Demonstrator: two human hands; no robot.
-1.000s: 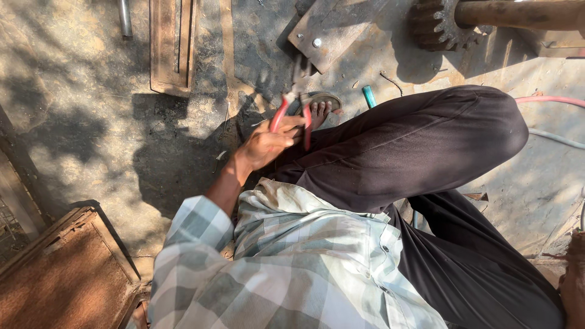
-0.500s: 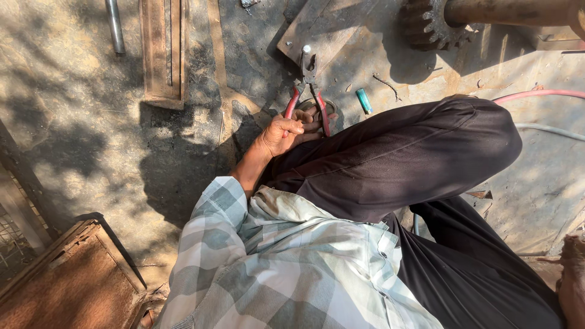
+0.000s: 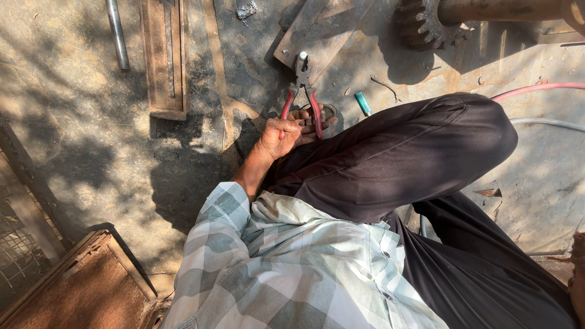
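Left hand [image 3: 281,135]: clenched round the red handles of the pliers [image 3: 303,91], beside the raised knee.
Pliers: nose now rested on the bolt [image 3: 302,55] of the metal plate [image 3: 317,33]; half a second earlier it sat lower.
Right hand: not visible.

Floor: dusty grey concrete ground [image 3: 91,140], dappled with hard sunlight and shadow.
Lower left: rusty brown metal box [image 3: 79,289].
Top: long rusted steel channel [image 3: 163,58].

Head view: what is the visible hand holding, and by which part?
The left hand holds red-handled pliers by the handles, tips at a bolt on the metal plate. The right hand is out of view.
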